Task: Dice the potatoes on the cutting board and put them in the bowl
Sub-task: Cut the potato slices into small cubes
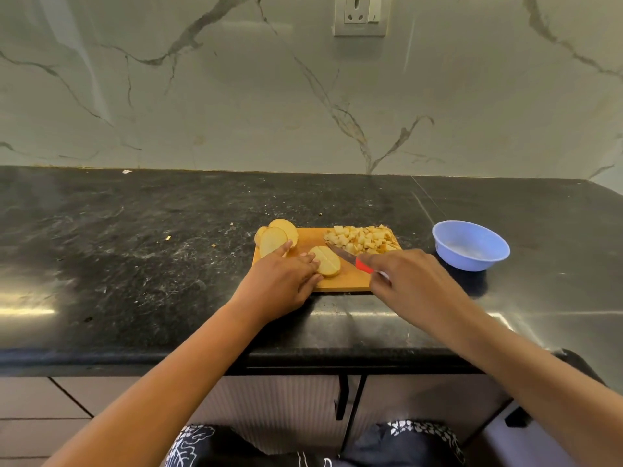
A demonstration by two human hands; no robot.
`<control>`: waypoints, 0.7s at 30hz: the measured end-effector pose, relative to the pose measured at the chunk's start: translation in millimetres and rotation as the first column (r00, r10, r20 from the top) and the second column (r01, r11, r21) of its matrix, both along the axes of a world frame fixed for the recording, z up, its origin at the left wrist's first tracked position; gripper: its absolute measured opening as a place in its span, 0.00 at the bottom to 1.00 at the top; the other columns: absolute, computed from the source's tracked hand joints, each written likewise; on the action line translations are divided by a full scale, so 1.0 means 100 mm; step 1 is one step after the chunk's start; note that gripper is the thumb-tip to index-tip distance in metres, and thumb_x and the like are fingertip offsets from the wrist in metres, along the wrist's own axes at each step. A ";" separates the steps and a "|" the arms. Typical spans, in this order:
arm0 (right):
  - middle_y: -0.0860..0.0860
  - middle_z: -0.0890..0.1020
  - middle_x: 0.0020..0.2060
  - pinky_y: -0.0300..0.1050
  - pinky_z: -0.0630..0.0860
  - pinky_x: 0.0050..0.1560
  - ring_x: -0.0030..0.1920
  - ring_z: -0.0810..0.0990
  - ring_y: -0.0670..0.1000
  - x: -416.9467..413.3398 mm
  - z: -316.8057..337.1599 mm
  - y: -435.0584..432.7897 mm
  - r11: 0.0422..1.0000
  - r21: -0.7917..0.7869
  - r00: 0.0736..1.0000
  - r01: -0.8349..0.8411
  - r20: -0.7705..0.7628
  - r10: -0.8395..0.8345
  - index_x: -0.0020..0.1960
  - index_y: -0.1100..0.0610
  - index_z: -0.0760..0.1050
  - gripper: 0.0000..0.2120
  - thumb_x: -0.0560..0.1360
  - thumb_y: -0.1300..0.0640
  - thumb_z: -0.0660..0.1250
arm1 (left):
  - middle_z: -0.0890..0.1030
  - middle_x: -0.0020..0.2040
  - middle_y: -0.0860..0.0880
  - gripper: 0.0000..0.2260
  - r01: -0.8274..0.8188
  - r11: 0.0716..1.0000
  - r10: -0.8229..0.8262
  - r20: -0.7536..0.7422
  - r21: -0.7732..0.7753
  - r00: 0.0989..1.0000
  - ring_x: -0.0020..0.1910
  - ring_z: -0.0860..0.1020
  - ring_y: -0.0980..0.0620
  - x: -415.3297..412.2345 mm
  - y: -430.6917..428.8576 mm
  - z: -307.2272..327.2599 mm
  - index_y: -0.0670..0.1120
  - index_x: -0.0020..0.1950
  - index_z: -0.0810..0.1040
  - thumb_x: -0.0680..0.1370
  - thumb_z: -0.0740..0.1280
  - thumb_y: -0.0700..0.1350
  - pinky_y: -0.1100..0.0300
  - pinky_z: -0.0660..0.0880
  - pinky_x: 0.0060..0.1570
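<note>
A wooden cutting board [347, 278] lies on the black counter. On its middle sits a stack of potato slices [327, 262] with cut lines across the top; my left hand [281, 281] presses on its left side with straight fingers. My right hand [411, 281] grips a red-handled knife [350, 258], whose blade points at the stack. More potato slices [278, 237] lean at the board's far left corner. A pile of diced potato [364, 240] covers the far right corner. The light blue bowl [470, 246] stands to the right of the board and looks empty.
The black stone counter [135, 247] runs wide to the left, with a few crumbs on it. A marble wall with a socket [362, 15] rises behind. The counter's front edge lies just below my forearms, with cabinet doors beneath.
</note>
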State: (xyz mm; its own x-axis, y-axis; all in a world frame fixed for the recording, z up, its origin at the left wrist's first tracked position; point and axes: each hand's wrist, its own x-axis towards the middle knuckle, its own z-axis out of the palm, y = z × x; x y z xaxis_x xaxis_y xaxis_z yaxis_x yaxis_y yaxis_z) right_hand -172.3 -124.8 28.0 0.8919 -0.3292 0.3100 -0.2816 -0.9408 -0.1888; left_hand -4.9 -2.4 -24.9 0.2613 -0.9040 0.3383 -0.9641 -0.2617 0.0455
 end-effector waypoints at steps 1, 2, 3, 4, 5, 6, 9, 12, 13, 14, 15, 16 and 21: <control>0.47 0.78 0.36 0.40 0.69 0.35 0.33 0.73 0.45 0.09 -0.02 -0.01 1.000 0.004 1.000 -0.003 -0.001 0.003 0.68 0.49 0.72 0.20 0.77 0.59 0.58 | 0.72 0.69 0.49 0.19 0.003 1.000 -0.003 -0.002 -0.003 1.000 0.70 0.68 0.54 0.01 0.00 -0.01 0.46 0.70 0.71 0.83 0.56 0.51 0.65 0.39 0.67; 0.46 0.76 0.35 0.38 0.67 0.33 0.32 0.71 0.44 0.16 -0.05 -0.01 1.000 0.006 1.000 -0.006 -0.001 0.006 0.67 0.49 0.73 0.20 0.77 0.59 0.58 | 0.73 0.69 0.48 0.19 0.006 1.000 -0.006 -0.006 0.004 1.000 0.69 0.69 0.54 0.01 0.00 0.00 0.46 0.70 0.72 0.82 0.56 0.51 0.65 0.40 0.67; 0.47 0.76 0.36 0.37 0.66 0.32 0.31 0.70 0.43 0.22 -0.07 -0.02 1.000 0.007 1.000 -0.013 -0.001 0.013 0.67 0.50 0.74 0.20 0.77 0.59 0.59 | 0.73 0.69 0.48 0.19 0.007 1.000 -0.007 -0.010 0.008 1.000 0.69 0.69 0.54 0.02 0.01 0.00 0.46 0.69 0.72 0.82 0.56 0.51 0.65 0.41 0.67; 0.48 0.79 0.38 0.38 0.67 0.32 0.31 0.71 0.43 0.26 -0.08 -0.02 1.000 0.009 1.000 -0.021 -0.002 0.021 0.66 0.50 0.74 0.19 0.76 0.59 0.59 | 0.73 0.69 0.48 0.19 0.010 1.000 -0.010 -0.013 0.007 1.000 0.70 0.69 0.54 0.02 0.01 -0.01 0.46 0.70 0.72 0.82 0.56 0.51 0.65 0.40 0.67; 0.49 0.83 0.43 0.40 0.69 0.35 0.35 0.74 0.45 0.28 -0.09 -0.01 1.000 0.012 1.000 -0.026 -0.007 0.026 0.66 0.51 0.74 0.19 0.76 0.59 0.59 | 0.72 0.69 0.49 0.19 0.012 1.000 -0.012 -0.013 0.009 1.000 0.70 0.68 0.53 0.02 0.01 -0.01 0.46 0.70 0.72 0.82 0.56 0.52 0.66 0.40 0.66; 0.50 0.84 0.48 0.42 0.73 0.39 0.38 0.77 0.47 0.31 -0.09 0.00 0.999 0.014 0.999 -0.029 -0.017 0.029 0.66 0.51 0.75 0.19 0.77 0.59 0.59 | 0.72 0.70 0.49 0.19 0.016 1.000 -0.016 -0.010 0.009 1.000 0.71 0.67 0.53 0.03 0.01 -0.01 0.47 0.70 0.71 0.83 0.55 0.52 0.67 0.40 0.66; 0.53 0.84 0.45 0.46 0.76 0.43 0.38 0.77 0.50 0.34 -0.08 0.01 1.000 -0.014 0.998 -0.014 -0.056 0.013 0.63 0.53 0.77 0.17 0.76 0.59 0.59 | 0.73 0.69 0.47 0.18 0.027 1.000 -0.027 -0.008 -0.005 1.000 0.70 0.68 0.52 0.03 0.01 -0.02 0.45 0.69 0.73 0.82 0.57 0.50 0.66 0.41 0.66; 0.51 0.82 0.42 0.45 0.76 0.38 0.39 0.77 0.51 0.40 -0.08 0.02 0.997 -0.071 0.994 -0.018 -0.104 0.011 0.60 0.55 0.78 0.15 0.76 0.59 0.58 | 0.76 0.65 0.45 0.17 0.037 0.999 -0.037 -0.010 0.004 0.999 0.67 0.72 0.51 0.04 0.01 -0.04 0.42 0.66 0.76 0.82 0.59 0.48 0.63 0.44 0.68; 0.49 0.79 0.38 0.41 0.71 0.33 0.39 0.76 0.52 0.43 -0.09 0.03 0.997 -0.078 0.993 -0.028 -0.114 0.019 0.58 0.55 0.78 0.14 0.76 0.59 0.58 | 0.77 0.64 0.45 0.17 0.032 0.999 -0.032 -0.006 0.005 0.999 0.67 0.73 0.50 0.04 0.01 -0.04 0.42 0.66 0.76 0.82 0.59 0.49 0.62 0.45 0.68; 0.47 0.73 0.33 0.39 0.65 0.29 0.39 0.75 0.52 0.46 -0.11 0.05 0.995 -0.091 0.991 -0.032 -0.131 0.020 0.56 0.56 0.78 0.12 0.76 0.59 0.58 | 0.77 0.64 0.44 0.18 0.028 1.000 -0.028 0.004 0.002 1.000 0.66 0.73 0.50 0.04 0.01 -0.05 0.41 0.66 0.76 0.82 0.58 0.49 0.61 0.45 0.68; 0.46 0.68 0.31 0.38 0.59 0.28 0.39 0.74 0.52 0.47 -0.13 0.07 0.994 -0.104 0.989 -0.033 -0.146 0.017 0.54 0.56 0.77 0.11 0.77 0.59 0.58 | 0.77 0.64 0.44 0.18 0.026 1.000 -0.026 0.015 -0.004 1.000 0.66 0.73 0.51 0.04 0.00 -0.04 0.41 0.66 0.76 0.82 0.57 0.49 0.62 0.45 0.68; 0.46 0.66 0.31 0.39 0.57 0.28 0.38 0.72 0.51 0.47 -0.15 0.09 0.993 -0.112 0.987 -0.032 -0.161 0.014 0.54 0.56 0.76 0.10 0.77 0.58 0.58 | 0.76 0.65 0.45 0.19 0.024 1.000 -0.024 0.025 -0.005 0.999 0.67 0.72 0.51 0.03 0.00 -0.04 0.42 0.68 0.74 0.82 0.56 0.50 0.63 0.44 0.68; 0.51 0.75 0.40 0.43 0.63 0.35 0.40 0.72 0.51 0.18 -0.20 0.12 0.995 -0.090 0.980 -0.038 -0.198 0.019 0.67 0.54 0.71 0.17 0.79 0.57 0.56 | 0.70 0.71 0.48 0.20 0.028 1.000 -0.028 0.026 0.007 0.999 0.71 0.66 0.56 0.05 -0.02 -0.05 0.45 0.72 0.68 0.83 0.53 0.52 0.67 0.41 0.67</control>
